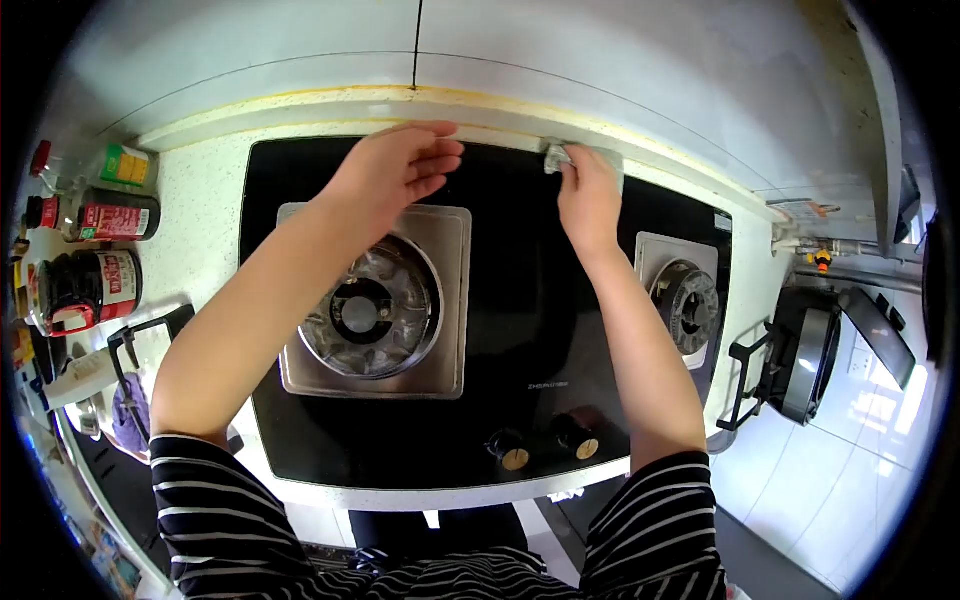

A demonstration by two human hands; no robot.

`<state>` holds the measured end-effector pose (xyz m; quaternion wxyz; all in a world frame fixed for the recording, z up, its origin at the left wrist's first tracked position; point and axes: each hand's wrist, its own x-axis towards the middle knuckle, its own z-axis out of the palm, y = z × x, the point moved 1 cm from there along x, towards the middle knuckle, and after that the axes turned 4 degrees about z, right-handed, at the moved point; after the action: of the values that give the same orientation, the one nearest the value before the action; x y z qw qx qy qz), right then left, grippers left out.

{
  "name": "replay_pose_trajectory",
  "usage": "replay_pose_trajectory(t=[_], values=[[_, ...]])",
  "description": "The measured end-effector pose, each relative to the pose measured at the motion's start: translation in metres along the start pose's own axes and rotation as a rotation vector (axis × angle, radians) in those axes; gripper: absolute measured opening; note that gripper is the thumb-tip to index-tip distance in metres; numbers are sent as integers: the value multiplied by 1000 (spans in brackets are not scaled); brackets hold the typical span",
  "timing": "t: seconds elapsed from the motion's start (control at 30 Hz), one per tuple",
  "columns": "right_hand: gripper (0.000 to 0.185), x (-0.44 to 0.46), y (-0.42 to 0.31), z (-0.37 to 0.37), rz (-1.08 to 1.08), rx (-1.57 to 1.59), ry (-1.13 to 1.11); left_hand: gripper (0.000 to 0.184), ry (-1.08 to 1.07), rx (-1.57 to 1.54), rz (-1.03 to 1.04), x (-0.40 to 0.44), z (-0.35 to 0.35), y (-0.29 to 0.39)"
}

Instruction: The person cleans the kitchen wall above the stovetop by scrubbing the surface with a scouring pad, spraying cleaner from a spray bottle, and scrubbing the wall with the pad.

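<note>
A black glass gas stove [510, 300] fills the middle of the view. My right hand [590, 195] is at its back edge, fingers closed on a thin greyish cloth [555, 157] that lies against the strip of counter there. Part of the cloth is hidden under the hand. Above the back of the left burner [365, 310], my left hand [400, 170] hangs with fingers stretched out and slightly apart, holding nothing. The right burner [686, 305] is beside my right forearm. Two control knobs [512, 450] sit near the stove's front edge.
Several bottles and jars, among them a dark sauce jar [115, 285], line the counter at left. A purple cloth [128, 412] hangs below them. On the right are a gas pipe with a yellow valve [823, 261] and a black pan [805, 355]. The tiled wall [500, 40] rises behind.
</note>
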<state>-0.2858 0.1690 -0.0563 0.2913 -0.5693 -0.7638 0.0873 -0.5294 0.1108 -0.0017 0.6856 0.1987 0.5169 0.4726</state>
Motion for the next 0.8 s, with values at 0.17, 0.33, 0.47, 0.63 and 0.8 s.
replay_pose_trajectory(t=[0.17, 0.33, 0.47, 0.63, 0.8], values=[[22, 7, -63, 43, -128, 126, -132, 27, 167, 24, 66, 9, -24, 1], [23, 11, -76, 41, -168, 104, -202, 23, 99, 109, 212, 14, 1, 0], [23, 14, -14, 0, -115, 1, -201, 23, 127, 291, 280, -1, -34, 25], [22, 11, -43, 32, -137, -42, -115, 23, 138, 255, 249, 7, -44, 20], [23, 5, -110, 78, -157, -4, -127, 24, 37, 164, 379, 25, -9, -3]])
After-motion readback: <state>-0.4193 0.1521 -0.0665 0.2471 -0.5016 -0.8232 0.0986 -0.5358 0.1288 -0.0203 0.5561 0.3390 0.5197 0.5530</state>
